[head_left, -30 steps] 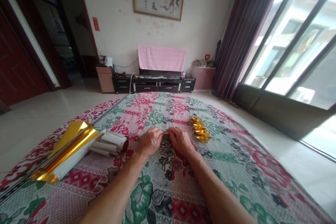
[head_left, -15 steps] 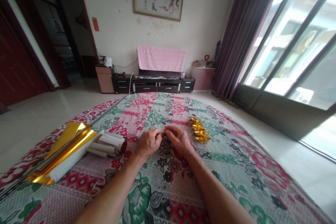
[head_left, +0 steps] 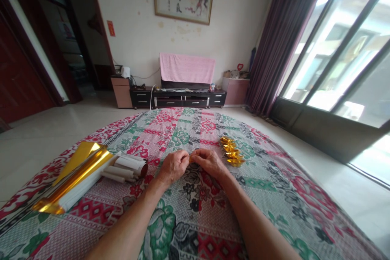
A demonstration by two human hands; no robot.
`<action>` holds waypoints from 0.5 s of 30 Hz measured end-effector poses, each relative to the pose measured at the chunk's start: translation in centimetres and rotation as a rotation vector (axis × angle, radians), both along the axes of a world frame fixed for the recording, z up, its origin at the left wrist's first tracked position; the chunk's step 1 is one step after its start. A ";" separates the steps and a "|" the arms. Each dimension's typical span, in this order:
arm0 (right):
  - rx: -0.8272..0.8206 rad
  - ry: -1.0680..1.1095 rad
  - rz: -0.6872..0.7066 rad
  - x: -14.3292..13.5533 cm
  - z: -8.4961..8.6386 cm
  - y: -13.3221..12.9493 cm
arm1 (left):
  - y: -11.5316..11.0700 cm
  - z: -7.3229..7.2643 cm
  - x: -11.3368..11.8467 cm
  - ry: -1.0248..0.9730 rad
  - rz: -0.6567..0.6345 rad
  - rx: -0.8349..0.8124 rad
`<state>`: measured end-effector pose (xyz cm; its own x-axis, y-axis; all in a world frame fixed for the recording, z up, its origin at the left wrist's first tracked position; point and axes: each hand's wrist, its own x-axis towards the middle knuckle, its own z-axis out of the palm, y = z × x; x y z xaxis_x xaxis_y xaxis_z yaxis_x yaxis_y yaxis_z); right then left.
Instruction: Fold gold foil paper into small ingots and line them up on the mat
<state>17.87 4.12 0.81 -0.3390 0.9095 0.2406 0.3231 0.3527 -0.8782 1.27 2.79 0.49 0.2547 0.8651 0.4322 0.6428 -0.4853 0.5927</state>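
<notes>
Over the middle of the patterned cloth, my left hand [head_left: 174, 166] and my right hand [head_left: 209, 162] meet with fingers pinched. Between their fingertips a small bit of gold foil paper [head_left: 191, 159] shows; most of it is hidden by the fingers. To the right of my right hand lies a row of several folded gold foil pieces [head_left: 232, 151]. Left of my left hand are rolled white papers [head_left: 124, 167]. Beside them rests a larger sheaf of shiny gold foil sheets [head_left: 88, 170], partly curled, with white backing showing.
A floral tablecloth [head_left: 183, 219] covers the round table. Beyond it stands a low black TV cabinet [head_left: 183, 99] with a pink cloth [head_left: 187, 67] draped above. Glass doors [head_left: 344, 48] and a purple curtain [head_left: 271, 36] are at the right.
My right hand has turned slightly, its fingers flatter over the foil. A little more gold shows between the fingertips. The piles on both sides have not moved.
</notes>
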 end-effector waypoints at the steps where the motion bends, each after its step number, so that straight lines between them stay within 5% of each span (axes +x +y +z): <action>1: 0.005 -0.016 -0.010 0.0 0.1 0.0 | 0.0 0.0 0.0 -0.005 -0.004 -0.002; 15: -0.059 0.133 -0.109 -0.3 -0.7 0.3 | 0.6 -0.2 -0.8 -0.266 -0.021 -0.178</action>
<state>17.56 4.39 0.08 -0.2059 0.9530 0.2223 0.2360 0.2688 -0.9338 0.46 3.38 0.31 0.1718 0.9288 0.3284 0.4450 -0.3706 0.8152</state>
